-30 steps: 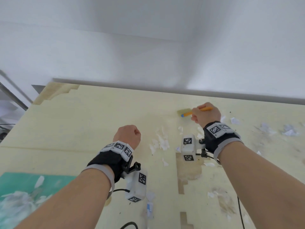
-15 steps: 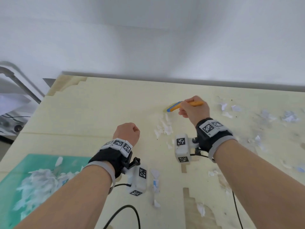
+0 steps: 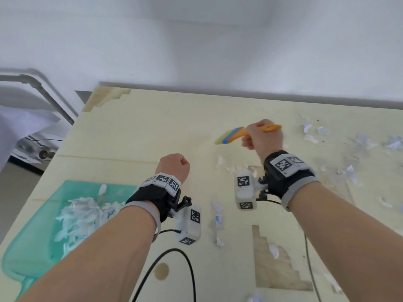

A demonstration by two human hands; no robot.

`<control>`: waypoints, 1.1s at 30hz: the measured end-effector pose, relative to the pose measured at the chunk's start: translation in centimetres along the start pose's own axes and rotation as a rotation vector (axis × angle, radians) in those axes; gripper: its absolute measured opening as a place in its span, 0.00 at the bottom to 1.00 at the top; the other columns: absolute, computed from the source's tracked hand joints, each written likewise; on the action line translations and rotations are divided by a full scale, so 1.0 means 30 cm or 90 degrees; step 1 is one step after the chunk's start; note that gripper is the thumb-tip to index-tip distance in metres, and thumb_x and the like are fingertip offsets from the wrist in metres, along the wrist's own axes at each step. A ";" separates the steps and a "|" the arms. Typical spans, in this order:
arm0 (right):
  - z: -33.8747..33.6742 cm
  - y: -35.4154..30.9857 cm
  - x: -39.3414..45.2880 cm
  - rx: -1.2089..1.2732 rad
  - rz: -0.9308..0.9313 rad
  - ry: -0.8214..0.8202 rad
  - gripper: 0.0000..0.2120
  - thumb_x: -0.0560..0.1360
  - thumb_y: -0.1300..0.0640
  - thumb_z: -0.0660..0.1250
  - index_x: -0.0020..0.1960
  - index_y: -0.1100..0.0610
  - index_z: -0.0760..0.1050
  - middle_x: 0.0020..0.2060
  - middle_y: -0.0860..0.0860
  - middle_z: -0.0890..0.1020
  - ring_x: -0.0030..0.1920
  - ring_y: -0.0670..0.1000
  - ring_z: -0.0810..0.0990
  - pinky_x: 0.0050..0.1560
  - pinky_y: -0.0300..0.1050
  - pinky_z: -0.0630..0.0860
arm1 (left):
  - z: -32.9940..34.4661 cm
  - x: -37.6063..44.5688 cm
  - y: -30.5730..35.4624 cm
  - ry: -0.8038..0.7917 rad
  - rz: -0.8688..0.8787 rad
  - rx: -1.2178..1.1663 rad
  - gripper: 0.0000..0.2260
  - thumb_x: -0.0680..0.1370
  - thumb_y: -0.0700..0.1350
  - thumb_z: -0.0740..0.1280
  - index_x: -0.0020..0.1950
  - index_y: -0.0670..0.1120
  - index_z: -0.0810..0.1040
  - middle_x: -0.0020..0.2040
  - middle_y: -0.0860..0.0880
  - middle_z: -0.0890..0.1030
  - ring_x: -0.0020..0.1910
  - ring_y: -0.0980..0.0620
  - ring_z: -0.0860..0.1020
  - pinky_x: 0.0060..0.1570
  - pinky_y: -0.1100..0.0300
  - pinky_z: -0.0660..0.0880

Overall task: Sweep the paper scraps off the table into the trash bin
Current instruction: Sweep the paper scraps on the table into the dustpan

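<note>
Left hand [image 3: 173,165] fisted, right hand [image 3: 262,138] gripping — forearms extended

White wall [image 3: 196,40] behind pale yellow table [image 3: 152,131]; surface chipped at far left corner and near edge. Grey metal rail [image 3: 43,92] left. Beige floor [image 3: 15,188] beyond left edge. Even, diffuse light.

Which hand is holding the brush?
The right hand, fingers curled round the orange handle of the brush, bristles pointing left above the table. The left hand is a closed fist holding nothing.
</note>
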State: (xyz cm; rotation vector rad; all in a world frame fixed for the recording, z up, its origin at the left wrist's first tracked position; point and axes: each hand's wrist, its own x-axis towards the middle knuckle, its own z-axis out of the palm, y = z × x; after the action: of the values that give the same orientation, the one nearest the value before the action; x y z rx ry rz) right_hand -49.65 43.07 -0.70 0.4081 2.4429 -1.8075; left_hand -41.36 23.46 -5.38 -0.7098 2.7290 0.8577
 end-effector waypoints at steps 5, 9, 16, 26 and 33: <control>0.054 0.084 -0.075 -0.107 0.055 -0.110 0.07 0.75 0.62 0.62 0.39 0.55 0.70 0.33 0.58 0.79 0.30 0.54 0.77 0.36 0.47 0.78 | -0.004 -0.052 -0.045 0.009 -0.010 0.010 0.09 0.78 0.42 0.60 0.49 0.45 0.81 0.51 0.47 0.82 0.51 0.46 0.79 0.48 0.58 0.75; -0.070 0.068 -0.069 -0.315 0.059 0.019 0.09 0.72 0.59 0.61 0.33 0.55 0.68 0.30 0.55 0.76 0.35 0.59 0.77 0.40 0.52 0.77 | -0.010 -0.094 -0.087 0.001 -0.023 0.002 0.09 0.78 0.42 0.61 0.50 0.45 0.81 0.51 0.47 0.82 0.51 0.46 0.79 0.47 0.59 0.74; 0.002 0.028 -0.193 -0.067 0.013 -0.071 0.06 0.74 0.60 0.63 0.39 0.55 0.71 0.32 0.56 0.79 0.29 0.51 0.77 0.32 0.42 0.75 | -0.023 -0.163 -0.106 0.012 -0.021 -0.008 0.08 0.77 0.42 0.61 0.47 0.46 0.81 0.51 0.48 0.82 0.51 0.48 0.78 0.47 0.60 0.72; -0.131 0.065 -0.217 -0.290 0.050 0.079 0.09 0.71 0.58 0.61 0.32 0.56 0.68 0.32 0.56 0.78 0.34 0.56 0.76 0.37 0.45 0.71 | -0.036 -0.229 -0.144 0.020 -0.030 -0.015 0.09 0.77 0.40 0.61 0.50 0.44 0.81 0.52 0.48 0.82 0.54 0.47 0.78 0.49 0.60 0.73; 0.015 0.065 -0.350 -0.070 0.108 -0.180 0.05 0.75 0.63 0.64 0.40 0.59 0.74 0.28 0.56 0.78 0.23 0.50 0.76 0.25 0.38 0.75 | -0.031 -0.271 -0.134 0.015 -0.025 -0.018 0.09 0.77 0.42 0.61 0.50 0.45 0.81 0.52 0.47 0.83 0.52 0.47 0.79 0.46 0.60 0.72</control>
State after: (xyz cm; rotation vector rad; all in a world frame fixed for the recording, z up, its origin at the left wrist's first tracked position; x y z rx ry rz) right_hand -39.10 41.40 -0.36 0.3151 2.2287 -1.5390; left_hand -32.35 23.16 -4.00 -0.7805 2.7189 0.8871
